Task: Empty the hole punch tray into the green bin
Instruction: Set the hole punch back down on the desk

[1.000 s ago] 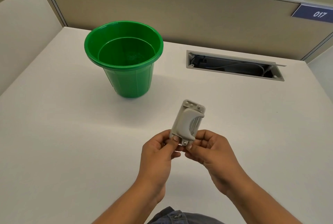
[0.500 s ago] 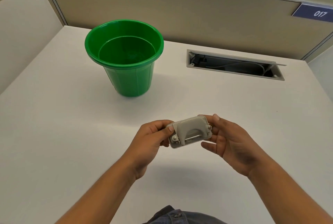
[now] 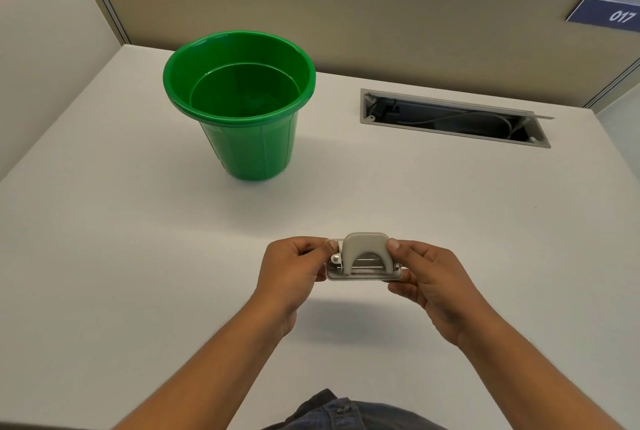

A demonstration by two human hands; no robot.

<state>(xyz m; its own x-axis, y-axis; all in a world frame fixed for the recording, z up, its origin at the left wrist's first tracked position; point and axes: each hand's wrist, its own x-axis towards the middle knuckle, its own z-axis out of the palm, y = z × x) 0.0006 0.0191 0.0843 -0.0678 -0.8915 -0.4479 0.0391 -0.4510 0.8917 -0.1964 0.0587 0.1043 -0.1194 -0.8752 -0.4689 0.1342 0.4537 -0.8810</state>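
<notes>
Your white desk [image 3: 121,256] fills most of the view, backed by a beige partition [image 3: 346,14] running from 10 to 2 o'clock. A blue plate marked 017 [image 3: 606,16] is fixed on the partition at 2 o'clock.

The green bin [image 3: 252,149] stands upright on the desk at 11 o'clock, mouth open upward, well apart from both of your hands. Its inside is too dim for me to tell what it holds.

A grey-framed cable slot [image 3: 450,118] is set into the desk at 1 o'clock, its flap raised along the far edge and cables visible inside.

Your left hand [image 3: 294,267] and right hand [image 3: 429,277] meet at the centre of the view, toward 6 o'clock from the bin. Each is curled closed on one end of the hole punch [image 3: 363,256]: the left thumb and fingers pinch its left end, the right thumb presses the handle's right shoulder with the fingers tucked under the base.

The hole punch is grey, held level and clear of the desk, its arched handle facing you and its shadow falling on the surface at 6 o'clock. The tray on its underside is hidden from view.

A dark denim garment [image 3: 346,412] shows at the bottom edge.
</notes>
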